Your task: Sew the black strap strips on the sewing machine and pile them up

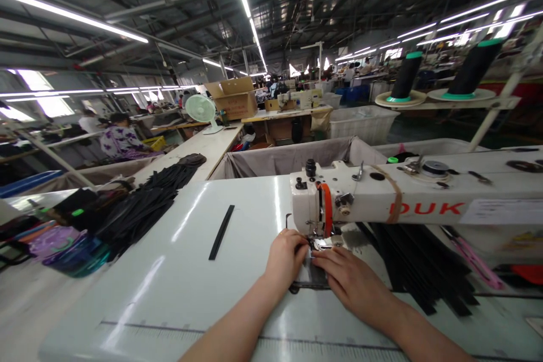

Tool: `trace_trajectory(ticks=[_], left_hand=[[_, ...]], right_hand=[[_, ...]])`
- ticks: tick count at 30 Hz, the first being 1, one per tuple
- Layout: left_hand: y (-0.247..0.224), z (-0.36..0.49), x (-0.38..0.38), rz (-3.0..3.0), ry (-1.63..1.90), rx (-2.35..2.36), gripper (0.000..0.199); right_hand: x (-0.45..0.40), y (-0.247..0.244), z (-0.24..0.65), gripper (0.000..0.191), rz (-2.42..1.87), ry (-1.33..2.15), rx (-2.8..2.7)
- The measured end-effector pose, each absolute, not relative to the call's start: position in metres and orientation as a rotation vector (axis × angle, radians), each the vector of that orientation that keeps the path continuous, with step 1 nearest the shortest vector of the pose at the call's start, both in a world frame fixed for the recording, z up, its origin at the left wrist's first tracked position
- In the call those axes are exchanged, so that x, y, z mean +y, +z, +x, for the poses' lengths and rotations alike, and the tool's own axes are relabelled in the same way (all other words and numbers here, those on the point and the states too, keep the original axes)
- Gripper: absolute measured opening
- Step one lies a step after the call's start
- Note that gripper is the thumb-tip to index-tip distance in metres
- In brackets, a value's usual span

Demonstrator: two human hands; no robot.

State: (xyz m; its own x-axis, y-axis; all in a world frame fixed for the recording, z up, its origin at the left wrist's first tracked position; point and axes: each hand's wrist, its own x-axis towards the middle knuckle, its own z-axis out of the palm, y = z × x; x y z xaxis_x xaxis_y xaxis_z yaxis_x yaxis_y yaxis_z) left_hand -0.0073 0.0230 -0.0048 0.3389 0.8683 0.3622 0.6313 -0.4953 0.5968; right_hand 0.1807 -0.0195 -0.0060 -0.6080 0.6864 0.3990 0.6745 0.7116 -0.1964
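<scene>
A white sewing machine (360,192) with red lettering stands over the pale table. At its needle area, my left hand (285,255) has thumb and fingers pinched together, just left of the presser foot (323,244). Against the foot's near right side, my right hand (350,274) has its fingers together and bent towards the left fingertips. Between the fingertips a small pale bit shows; what both hands grip is too small to make out. A single black strip (221,232) lies on the table to the left. More black strips (424,266) lie under the machine arm.
A heap of black strips (144,203) lies at the left, beside a blue container (78,257). A pink-handled tool (477,260) rests at the right. Behind stand thread cones (405,78), a fan (201,110) and a cloth-lined bin (292,159). A person (123,138) sits far left.
</scene>
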Motion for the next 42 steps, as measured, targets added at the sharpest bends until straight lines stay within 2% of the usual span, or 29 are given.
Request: trace_trajectory(ticks=[20,33,42], left_hand=[[-0.010,-0.007,0.029,2.272,0.954,1.253,0.019],[-0.006,-0.005,0.026,2.259,0.965,1.427,0.009],[-0.006,-0.011,0.031,2.337,0.901,1.256,0.016]], right_hand=[[-0.017,-0.015,0.182,0.039,-1.043,0.038,-2.445],[-0.018,-0.007,0.182,0.040,-1.034,0.056,-2.466],[-0.019,-0.005,0.180,0.039,-1.052,0.071,-2.469]])
